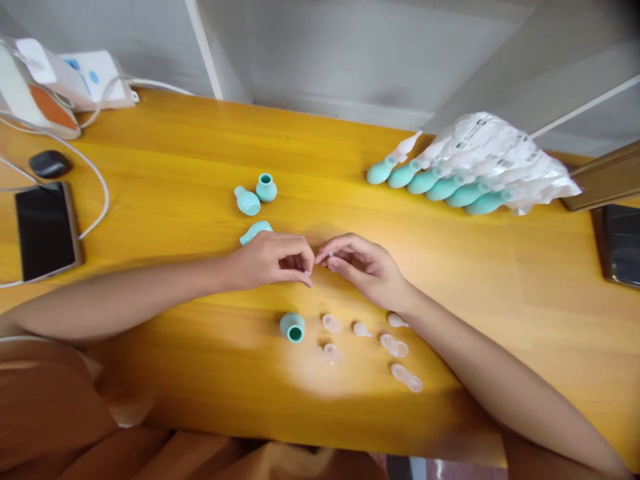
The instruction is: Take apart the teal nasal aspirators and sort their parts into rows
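Clear piece [311, 267], hidden between fingers [300, 257]

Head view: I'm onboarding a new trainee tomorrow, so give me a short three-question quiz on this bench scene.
1. True or false: the left hand and right hand meet fingertip to fingertip above the yellow table.
2. How many teal bulbs lie in the row by the plastic bags? A) three B) six C) nine
3. What lies nearest the person, between the forearms?

Key:
1. True; whether they pinch something small cannot be told.
2. B
3. One teal bulb with its opening facing the camera, and six small clear tips.
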A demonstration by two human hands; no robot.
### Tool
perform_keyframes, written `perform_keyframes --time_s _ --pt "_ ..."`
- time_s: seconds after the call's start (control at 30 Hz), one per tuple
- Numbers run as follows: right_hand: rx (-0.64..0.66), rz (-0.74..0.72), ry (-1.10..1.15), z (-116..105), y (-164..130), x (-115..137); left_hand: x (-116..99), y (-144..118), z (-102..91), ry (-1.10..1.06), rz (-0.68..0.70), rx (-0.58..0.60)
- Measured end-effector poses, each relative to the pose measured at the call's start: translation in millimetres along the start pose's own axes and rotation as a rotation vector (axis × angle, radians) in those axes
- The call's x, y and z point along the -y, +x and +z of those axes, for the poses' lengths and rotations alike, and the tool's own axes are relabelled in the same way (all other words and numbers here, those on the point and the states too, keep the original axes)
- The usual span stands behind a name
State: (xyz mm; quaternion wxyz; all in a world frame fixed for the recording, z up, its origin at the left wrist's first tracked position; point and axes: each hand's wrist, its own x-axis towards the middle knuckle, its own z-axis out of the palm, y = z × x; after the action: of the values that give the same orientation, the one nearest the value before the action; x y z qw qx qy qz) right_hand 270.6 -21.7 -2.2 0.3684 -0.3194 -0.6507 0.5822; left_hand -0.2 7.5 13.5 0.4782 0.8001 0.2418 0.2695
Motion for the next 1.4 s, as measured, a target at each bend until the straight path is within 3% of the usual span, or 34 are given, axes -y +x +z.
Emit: perform_keyframes --time_s 0.23,0.47,0.6,0.8,1.03,1.4 --pt "-0.054 -0.007 0.019 0 1 2 1 0 -1.0 -0.033 -0.021 -0.014" --pt "-0.111 -0.154 -0.235 -4 2 12 -1 2 -1.7 -0.018 0.025 -0.022" --pt "-0.113 -0.076 -0.072 0 -1 13 -1 1 -0.2 -0.005 0.025 -0.035" --pt "-0.088 -0.037 0.072 5 -3 13 2 -2 4.1 -0.097 -0.105 -0.093" --pt "-0.036 -0.031 0.103 5 -3 11 0 -1 0.9 0.056 0.002 -0.071" --pt "-0.093 -0.028 0.064 4 -3 12 -2 1 1.3 0.015 0.044 -0.154"
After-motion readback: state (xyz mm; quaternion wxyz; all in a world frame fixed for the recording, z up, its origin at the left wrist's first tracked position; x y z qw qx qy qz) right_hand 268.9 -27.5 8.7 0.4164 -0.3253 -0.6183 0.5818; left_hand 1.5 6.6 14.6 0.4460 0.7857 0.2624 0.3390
